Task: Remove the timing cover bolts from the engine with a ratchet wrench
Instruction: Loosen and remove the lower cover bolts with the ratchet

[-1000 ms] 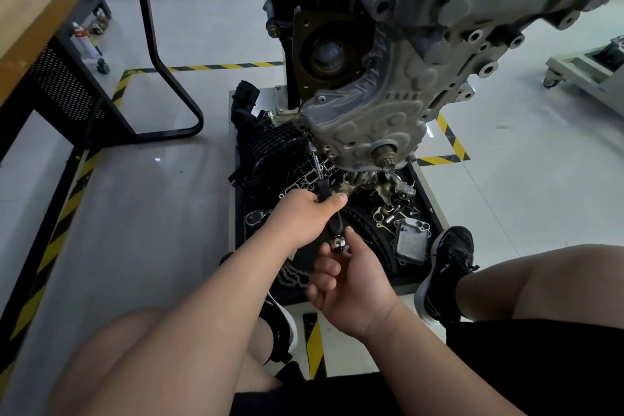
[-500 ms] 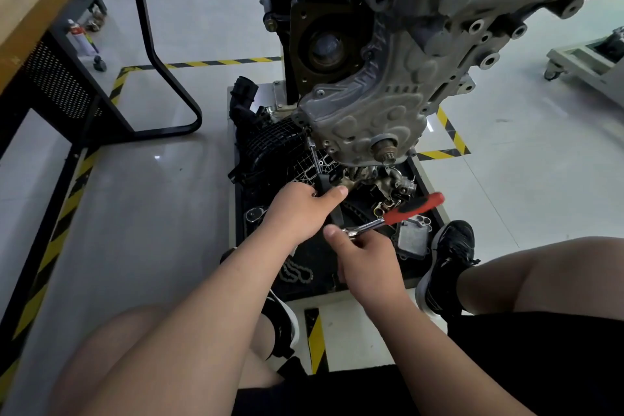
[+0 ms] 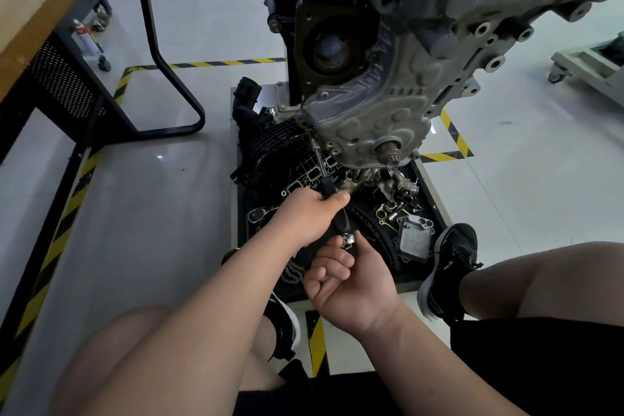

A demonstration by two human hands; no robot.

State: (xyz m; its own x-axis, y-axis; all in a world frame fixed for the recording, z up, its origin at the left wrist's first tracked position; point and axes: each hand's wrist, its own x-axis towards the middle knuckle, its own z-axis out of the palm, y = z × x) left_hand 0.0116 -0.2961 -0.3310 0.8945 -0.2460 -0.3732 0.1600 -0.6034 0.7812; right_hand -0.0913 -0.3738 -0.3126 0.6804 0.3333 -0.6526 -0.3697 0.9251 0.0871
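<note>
1. The engine (image 3: 489,3) is a grey casting that fills the upper right of the view above the parts tray (image 3: 243,236). Its top is cut off by the frame.
2. The timing cover (image 3: 368,118) is on the engine's lower face. It is dull grey and embossed with rounded bumps, and the crank snout (image 3: 388,150) protrudes near its lower edge.
3. My right hand (image 3: 351,280) lies just below the left, palm up and fingers curled. Thumb and forefinger pinch the chrome head of the ratchet wrench (image 3: 347,240).
4. My left hand (image 3: 309,213) is wrapped round the black grip of the extension bar (image 3: 328,186). Its thin steel shaft slants up to the cover's lower left edge.
5. Compared with half a second ago, the wrench's red handle, which then pointed right across the tray, no longer shows. The right hand has turned palm up. The left hand and the bar are unchanged.
6. The bolt under the bar's tip cannot be seen. The wrench handle is out of sight, and I cannot tell whether it lies behind my palm.
</note>
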